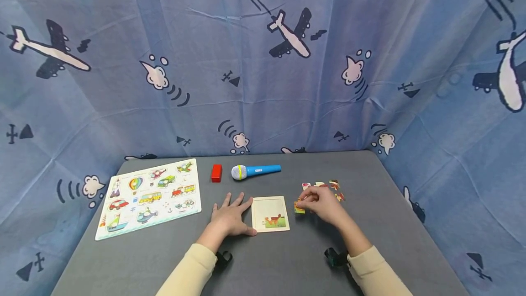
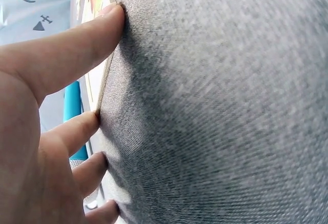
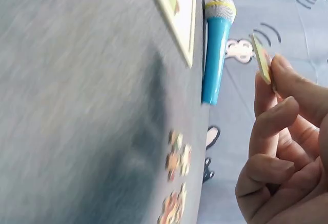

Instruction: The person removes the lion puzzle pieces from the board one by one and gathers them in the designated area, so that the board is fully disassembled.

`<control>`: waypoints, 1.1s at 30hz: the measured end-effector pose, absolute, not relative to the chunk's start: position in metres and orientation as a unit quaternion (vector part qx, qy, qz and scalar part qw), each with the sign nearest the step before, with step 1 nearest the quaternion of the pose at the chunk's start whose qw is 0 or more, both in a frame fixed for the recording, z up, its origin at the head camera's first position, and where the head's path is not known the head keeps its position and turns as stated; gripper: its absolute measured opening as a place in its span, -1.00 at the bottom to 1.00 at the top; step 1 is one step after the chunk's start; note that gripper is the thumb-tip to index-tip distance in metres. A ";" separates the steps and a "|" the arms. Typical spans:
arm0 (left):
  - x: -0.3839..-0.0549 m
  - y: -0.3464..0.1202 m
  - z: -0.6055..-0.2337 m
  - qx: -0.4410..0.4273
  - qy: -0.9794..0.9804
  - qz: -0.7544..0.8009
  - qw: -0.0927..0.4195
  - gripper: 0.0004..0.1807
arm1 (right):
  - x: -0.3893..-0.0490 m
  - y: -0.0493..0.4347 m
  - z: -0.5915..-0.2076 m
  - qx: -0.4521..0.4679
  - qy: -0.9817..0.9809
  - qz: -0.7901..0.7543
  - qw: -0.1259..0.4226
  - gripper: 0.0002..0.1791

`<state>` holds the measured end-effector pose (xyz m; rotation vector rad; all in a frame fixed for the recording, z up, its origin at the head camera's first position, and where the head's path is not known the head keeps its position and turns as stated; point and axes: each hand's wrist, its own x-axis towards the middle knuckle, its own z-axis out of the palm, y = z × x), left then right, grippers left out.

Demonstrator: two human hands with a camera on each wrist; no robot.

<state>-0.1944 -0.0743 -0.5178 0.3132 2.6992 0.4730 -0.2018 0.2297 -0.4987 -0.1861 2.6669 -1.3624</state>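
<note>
My right hand [image 1: 322, 202] pinches a jigsaw piece [image 1: 299, 208] between thumb and fingers. In the right wrist view that thin piece [image 3: 261, 60] is tilted up on edge, off the table. To its left lies a square wooden puzzle frame [image 1: 258, 211], with some joined pieces [image 1: 275, 221] showing an orange animal on green in its lower right. My left hand [image 1: 230, 218] lies spread at the frame's left side, thumb and index finger touching its edge. In the left wrist view the thumb [image 2: 77, 49] presses on that edge.
Several loose jigsaw pieces [image 3: 177, 160] lie beyond my right hand. A blue toy microphone [image 1: 259, 171] and a red block [image 1: 216, 173] lie behind the frame. On the left is a large vehicle picture board [image 1: 164, 211]. A printed blue curtain [image 1: 213, 81] hangs around the grey table [image 1: 279, 264].
</note>
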 end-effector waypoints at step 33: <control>-0.194 -0.073 -0.517 0.112 0.962 0.157 0.194 0.09 | -0.206 0.259 -0.532 -0.025 0.942 -0.333 0.044 -0.79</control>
